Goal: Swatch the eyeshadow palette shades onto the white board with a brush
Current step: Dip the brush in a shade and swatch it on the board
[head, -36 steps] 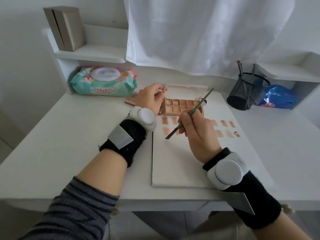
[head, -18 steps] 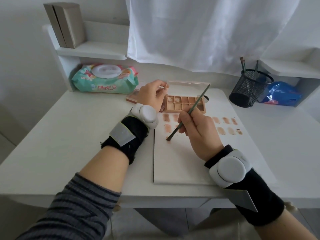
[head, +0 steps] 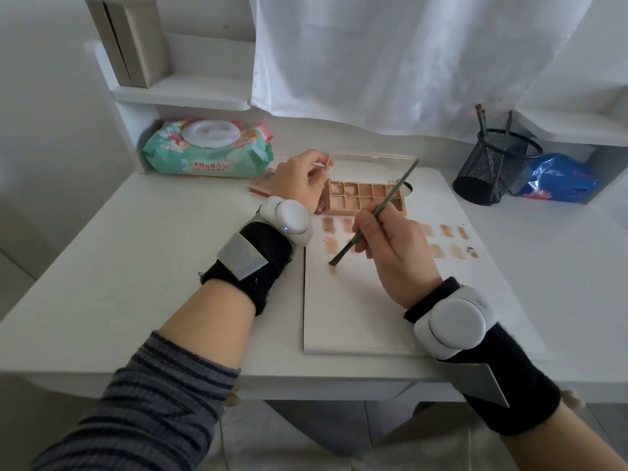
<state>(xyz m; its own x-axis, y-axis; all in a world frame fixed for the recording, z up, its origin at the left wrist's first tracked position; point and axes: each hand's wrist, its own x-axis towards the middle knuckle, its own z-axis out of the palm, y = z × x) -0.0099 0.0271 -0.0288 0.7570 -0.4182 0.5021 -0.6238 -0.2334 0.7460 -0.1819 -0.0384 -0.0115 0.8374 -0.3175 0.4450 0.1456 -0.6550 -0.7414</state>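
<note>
A white board [head: 353, 317] lies flat on the desk with two rows of tan and pink swatches near its far edge. My right hand [head: 396, 253] grips a thin green brush [head: 377, 210], whose tip touches the board over a faint new mark at the left, below the rows. Behind the board lies the open eyeshadow palette [head: 365, 195] of brownish pans, its lid raised. My left hand [head: 300, 180] rests at the palette's left edge, fingers pinched on a small pale thing I cannot identify.
A pack of wet wipes [head: 207, 149] lies at the back left under a shelf with grey boxes [head: 131, 40]. A black mesh cup [head: 494, 166] with brushes and a blue bag [head: 557, 180] stand at the back right. A white curtain hangs behind.
The brush tip has come down and toward me, from the lower swatch row to a spot under it, where a faint mark now shows. My left hand has stayed at the palette.
</note>
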